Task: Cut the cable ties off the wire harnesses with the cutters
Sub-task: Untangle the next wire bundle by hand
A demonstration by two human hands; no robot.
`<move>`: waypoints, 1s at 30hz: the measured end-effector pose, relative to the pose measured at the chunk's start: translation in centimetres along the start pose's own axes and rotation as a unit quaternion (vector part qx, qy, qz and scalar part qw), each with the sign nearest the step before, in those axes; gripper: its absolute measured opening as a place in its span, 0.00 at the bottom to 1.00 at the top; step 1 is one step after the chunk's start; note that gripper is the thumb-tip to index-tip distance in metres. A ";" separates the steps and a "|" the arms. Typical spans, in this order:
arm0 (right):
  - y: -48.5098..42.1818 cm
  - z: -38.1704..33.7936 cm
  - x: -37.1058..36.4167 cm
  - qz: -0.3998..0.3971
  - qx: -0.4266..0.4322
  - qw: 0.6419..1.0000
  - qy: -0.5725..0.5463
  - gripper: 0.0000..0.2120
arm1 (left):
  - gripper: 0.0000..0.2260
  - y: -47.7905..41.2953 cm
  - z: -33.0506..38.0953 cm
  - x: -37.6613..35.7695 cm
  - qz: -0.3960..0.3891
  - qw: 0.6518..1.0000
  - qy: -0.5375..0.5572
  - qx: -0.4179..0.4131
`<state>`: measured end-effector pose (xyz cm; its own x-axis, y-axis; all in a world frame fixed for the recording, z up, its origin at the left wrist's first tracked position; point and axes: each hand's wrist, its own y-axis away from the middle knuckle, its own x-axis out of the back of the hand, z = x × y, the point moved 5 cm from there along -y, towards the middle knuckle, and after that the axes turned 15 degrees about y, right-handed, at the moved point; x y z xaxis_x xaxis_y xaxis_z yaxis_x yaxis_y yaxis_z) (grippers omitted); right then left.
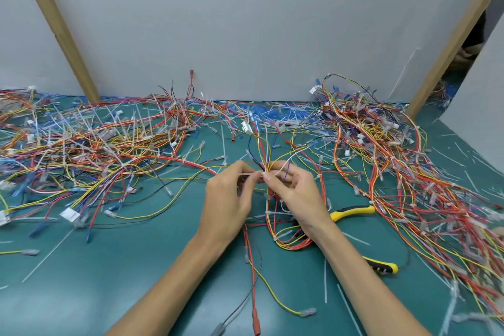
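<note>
Wiring workshop station — teal-green matted counter (109,267) heaped with multicoloured wire harnesses (81,150), strewn white plastic cable-tie offcuts (325,281), white partition panels (245,22) behind.

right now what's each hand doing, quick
Left hand: pinches a white cable tie.
Right hand: grips the wire bundle.
Neither holds the cutters, which lie on the mat.

A harness (268,150) of red, yellow, blue and white wires fans upward from its bunched middle, gripped by the right hand (294,194); the left hand (226,199) pinches a white cable tie (249,174) sticking out leftward there; yellow-and-black cutters (351,211) lie just right, handles spread
</note>
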<state>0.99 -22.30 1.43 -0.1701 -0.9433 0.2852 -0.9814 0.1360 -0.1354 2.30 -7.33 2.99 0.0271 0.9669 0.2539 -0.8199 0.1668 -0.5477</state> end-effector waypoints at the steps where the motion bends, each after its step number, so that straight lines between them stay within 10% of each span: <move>1: 0.0 0.0 0.1 0.006 0.001 1.000 0.002 0.04 | 0.06 0.0 0.0 0.2 -0.001 1.000 -0.008 -0.005; 16: 1.1 -1.6 0.1 0.114 0.163 0.932 0.302 0.04 | 0.11 0.0 1.1 0.9 -0.066 0.997 -0.030 -0.040; 30: 0.9 -0.8 0.2 0.129 0.085 0.973 0.171 0.03 | 0.11 0.0 2.1 0.5 -0.060 0.993 -0.038 -0.099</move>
<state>0.04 -22.17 2.15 -0.4571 -0.7248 0.5155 -0.8782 0.2759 -0.3907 1.06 -7.28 4.78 0.0679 0.9219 0.3814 -0.6844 0.3212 -0.6546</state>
